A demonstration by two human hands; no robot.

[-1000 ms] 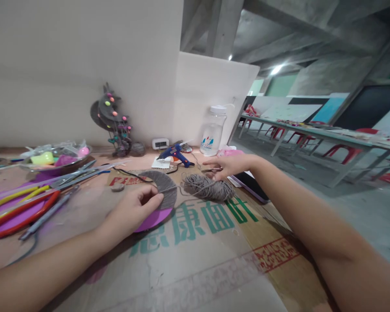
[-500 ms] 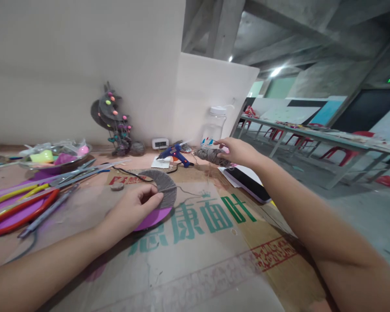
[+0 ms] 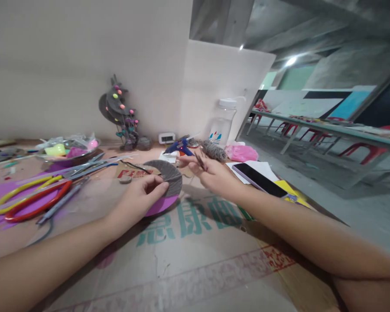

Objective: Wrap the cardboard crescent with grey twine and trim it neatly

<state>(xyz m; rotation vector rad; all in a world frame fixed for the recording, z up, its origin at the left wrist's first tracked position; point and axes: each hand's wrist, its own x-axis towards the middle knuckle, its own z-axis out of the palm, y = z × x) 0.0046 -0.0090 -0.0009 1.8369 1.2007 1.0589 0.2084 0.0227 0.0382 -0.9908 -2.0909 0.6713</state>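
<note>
My left hand (image 3: 146, 197) pinches a crescent shape (image 3: 173, 180) whose upper part is wrapped in grey yarn. Its lower part is bare purple. Just right of it, my right hand (image 3: 211, 173) hovers above the cardboard, fingers toward the crescent and smeared by motion; whether they hold anything I cannot make out. Behind that hand lies a skein of grey yarn (image 3: 214, 150), apart from the fingers. Farther back, a blue glue gun (image 3: 181, 146) with a small red light rests near a white card (image 3: 167, 157).
Scissors with red and yellow handles (image 3: 40, 203) lie at left, before a bowl of colourful bits (image 3: 68, 151). A decorated moon ornament (image 3: 117, 108), small clock (image 3: 167, 138) and clear bottle (image 3: 222, 123) stand at the back. At right are a phone (image 3: 260, 180) and pink bundle (image 3: 242, 151).
My right hand has come away from the yarn skein, moving left and nearer to the crescent. The skein now lies on the table. My left hand keeps its pinch on the crescent.
</note>
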